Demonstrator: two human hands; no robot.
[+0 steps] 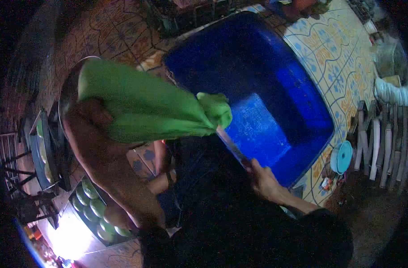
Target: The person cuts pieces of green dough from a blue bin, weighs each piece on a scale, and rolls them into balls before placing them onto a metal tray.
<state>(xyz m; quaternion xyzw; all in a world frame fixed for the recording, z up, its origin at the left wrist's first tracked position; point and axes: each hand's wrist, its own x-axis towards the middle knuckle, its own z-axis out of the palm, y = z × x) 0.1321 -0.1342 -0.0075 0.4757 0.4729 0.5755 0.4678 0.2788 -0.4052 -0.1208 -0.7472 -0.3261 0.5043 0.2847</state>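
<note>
A large green cloth-like piece (145, 105) stretches across the left and centre, gathered near its right end into a rounded bunch. My left hand (94, 111) is closed on its wide left part, close to the camera. My right hand (262, 176) grips a narrow, flat, stick-like tool (233, 147), whose far end meets the gathered green part. What the tool is cannot be told clearly. Behind and below the green piece stands a big blue tub (309, 89), with a lighter bright patch on its inside.
A tray with several round pale green items (92, 205) lies lower left, beside a glaring light (69, 234). A bare limb with a dark band (163, 181) shows below the green piece. A turquoise round object (342, 157) and slats (382, 143) stand right.
</note>
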